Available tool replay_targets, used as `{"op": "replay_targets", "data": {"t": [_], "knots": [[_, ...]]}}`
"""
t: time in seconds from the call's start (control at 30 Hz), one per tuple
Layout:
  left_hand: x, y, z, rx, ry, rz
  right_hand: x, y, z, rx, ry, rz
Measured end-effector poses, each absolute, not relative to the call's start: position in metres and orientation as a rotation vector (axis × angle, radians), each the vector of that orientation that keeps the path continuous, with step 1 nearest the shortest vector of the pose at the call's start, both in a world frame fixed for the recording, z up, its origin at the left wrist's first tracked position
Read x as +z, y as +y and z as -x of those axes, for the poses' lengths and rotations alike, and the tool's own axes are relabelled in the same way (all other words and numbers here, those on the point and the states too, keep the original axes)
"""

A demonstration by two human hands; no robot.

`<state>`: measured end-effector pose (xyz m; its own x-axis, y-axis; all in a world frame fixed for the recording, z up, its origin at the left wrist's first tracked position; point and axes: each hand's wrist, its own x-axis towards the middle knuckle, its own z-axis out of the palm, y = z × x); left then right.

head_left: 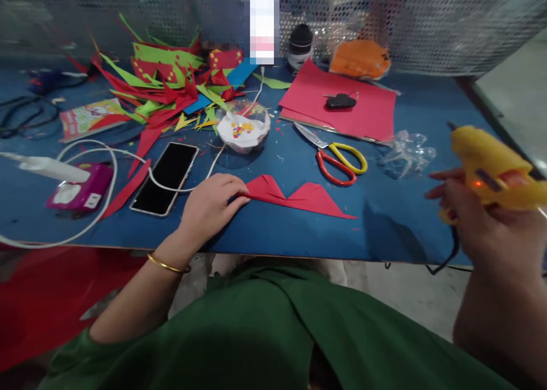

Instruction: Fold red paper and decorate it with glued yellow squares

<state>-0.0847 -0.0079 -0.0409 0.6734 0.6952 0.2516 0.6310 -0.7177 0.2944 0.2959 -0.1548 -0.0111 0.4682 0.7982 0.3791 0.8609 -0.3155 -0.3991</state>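
Observation:
My left hand (217,200) pinches the left end of a folded red paper piece (294,199), which has two pointed peaks and lies near the table's front edge. At the right, raised over the table's corner, my right hand (474,219) grips a yellow hot glue gun (491,162). An orange light glows on its side, and its nozzle points to the left and upward. Behind the folded paper rest scissors (337,156) with one red and one yellow handle loop, blades apart. A crumpled clear plastic piece (408,153) sits between the scissors and the glue gun.
A phone (166,176) with a white cable across it lies left, beside a purple power adapter (81,190). Behind are a bowl of paper bits (244,136), piled paper scraps (158,82), red sheets (342,102) with a black key fob (341,101), and a perforated metal panel (171,13).

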Motion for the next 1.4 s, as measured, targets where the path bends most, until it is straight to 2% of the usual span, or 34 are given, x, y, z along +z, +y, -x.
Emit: {"op": "replay_targets", "data": {"t": [0.1, 0.27, 0.47, 0.67, 1.4], "knots": [[-0.041, -0.007, 0.090, 0.509, 1.086, -2.696, -0.019, -0.163, -0.240, 0.528, -1.382, 1.774], [-0.040, -0.002, 0.105, 0.492, 1.125, -2.691, -0.026, -0.142, -0.169, 0.911, -1.600, 1.458], [-0.044, -0.010, 0.115, 0.478, 1.102, -2.863, -0.019, -0.111, -0.140, 0.778, -1.753, 1.532], [-0.045, -0.025, 0.122, 0.631, 0.887, -3.220, -0.008, -0.102, -0.121, 0.745, -1.858, 1.566], [-0.055, -0.039, 0.140, 0.705, 0.922, -2.950, -0.022, -0.110, -0.108, 0.743, -2.117, 1.531]]}}
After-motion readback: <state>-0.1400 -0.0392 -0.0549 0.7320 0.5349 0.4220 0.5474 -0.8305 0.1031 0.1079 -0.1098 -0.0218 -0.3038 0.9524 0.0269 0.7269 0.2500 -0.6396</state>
